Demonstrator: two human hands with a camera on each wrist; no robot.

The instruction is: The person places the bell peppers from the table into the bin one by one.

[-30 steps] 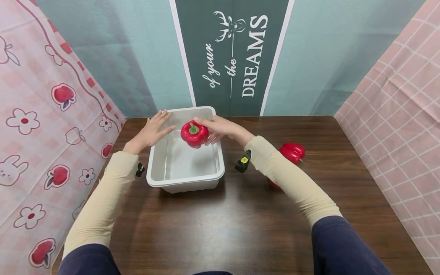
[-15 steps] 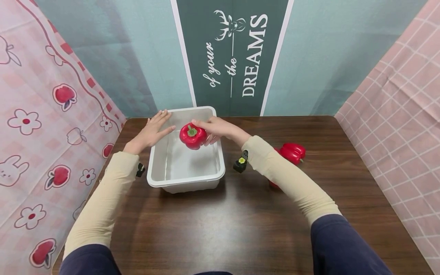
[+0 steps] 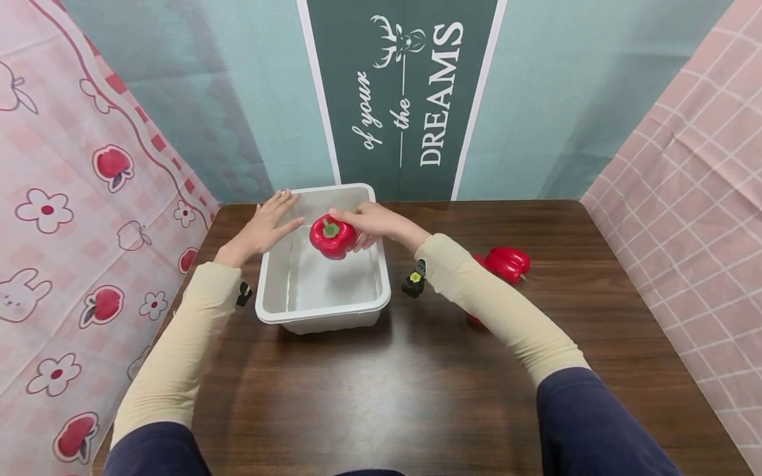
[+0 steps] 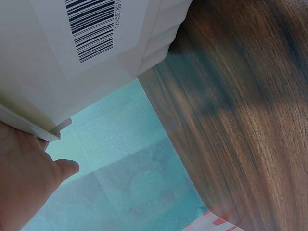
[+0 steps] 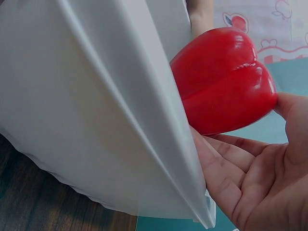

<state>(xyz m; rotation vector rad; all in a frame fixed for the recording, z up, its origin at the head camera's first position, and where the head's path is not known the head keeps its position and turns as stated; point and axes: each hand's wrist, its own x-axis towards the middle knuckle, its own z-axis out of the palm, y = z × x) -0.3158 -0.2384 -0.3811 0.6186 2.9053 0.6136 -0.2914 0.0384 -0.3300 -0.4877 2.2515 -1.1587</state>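
Observation:
A red bell pepper point(image 3: 336, 246) with a green stem is held above the white plastic bin point(image 3: 324, 312), between the thumb and fingers of my right hand point(image 3: 376, 223). In the right wrist view the pepper point(image 5: 226, 82) shows its smooth side, and the bin wall point(image 5: 96, 96) hides part of it. My left hand point(image 3: 262, 228) rests on the bin's left rim with its fingers extended. The left wrist view shows a barcode label point(image 4: 94, 31) on the bin's outer wall, with the hand's thumb standing out near the rim.
To the right on the dark wooden table point(image 3: 381, 396) lies another red bell pepper point(image 3: 508, 264). Red edges of more peppers show by the right sleeve point(image 3: 500, 304), which covers most of them. Fabric backdrops point(image 3: 536, 99) rise at the back and sides.
My right hand and the pepper in it have shifted slightly left and down over the bin. The left hand stays in place on the rim.

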